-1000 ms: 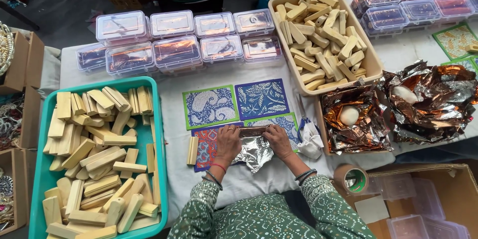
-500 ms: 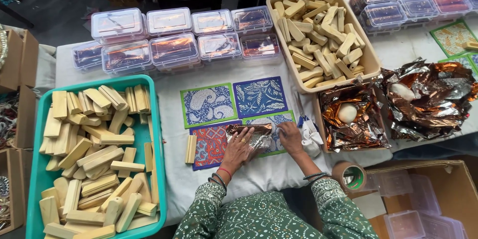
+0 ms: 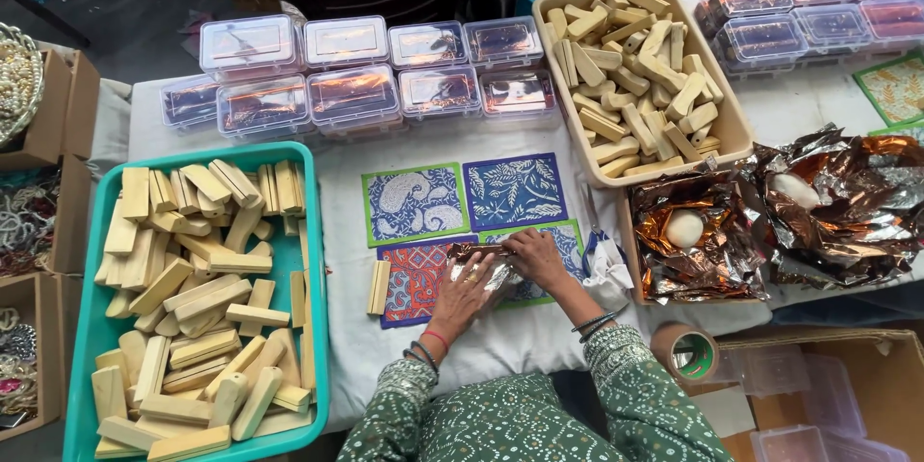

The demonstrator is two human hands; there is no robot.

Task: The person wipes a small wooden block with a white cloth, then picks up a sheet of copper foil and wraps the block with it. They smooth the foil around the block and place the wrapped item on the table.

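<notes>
My left hand (image 3: pixel 462 291) and my right hand (image 3: pixel 535 257) press together on a small foil-wrapped piece (image 3: pixel 489 268) on the white table, over patterned printed cards (image 3: pixel 416 202). The shiny coppery foil is folded around something I cannot see. A single wooden block (image 3: pixel 378 287) lies just left of my left hand. Both wrists wear bangles, and the sleeves are green patterned cloth.
A teal tray (image 3: pixel 89 335) full of wooden blocks sits at the left. A beige tray (image 3: pixel 736 125) of blocks stands at the back right. Several clear lidded boxes (image 3: pixel 355 96) line the back. Crumpled foil sheets (image 3: pixel 770 212) lie right, a tape roll (image 3: pixel 685 353) near the front edge.
The foil sheet has been folded smaller under my hands. My hands have shifted up and closer together over it.
</notes>
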